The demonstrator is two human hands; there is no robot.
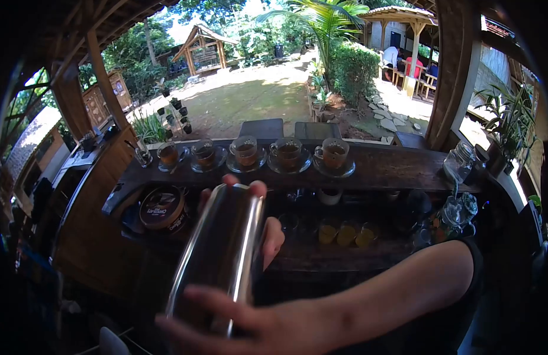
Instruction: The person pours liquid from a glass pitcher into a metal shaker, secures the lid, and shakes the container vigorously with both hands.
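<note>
A shiny metal cocktail shaker point(218, 242) is held tilted in front of me, its narrower end pointing up and away. My right hand point(244, 322) grips its lower part, the fingers laid across the metal and blurred. Around the upper end wraps my left hand point(273, 236), partly hidden behind the shaker, with fingertips showing over the top. Past the shaker, glass cups point(245, 152) of brown drink stand on saucers in a row along the raised wooden counter point(392, 165).
On the lower shelf are a round chocolate tub point(161, 208) at left and small glasses of yellowish liquid point(346, 235). Glass jars point(458, 163) stand at right. A glass point(142, 157) with a straw-like stick is at the far left. People point(391, 57) sit in a hut outside.
</note>
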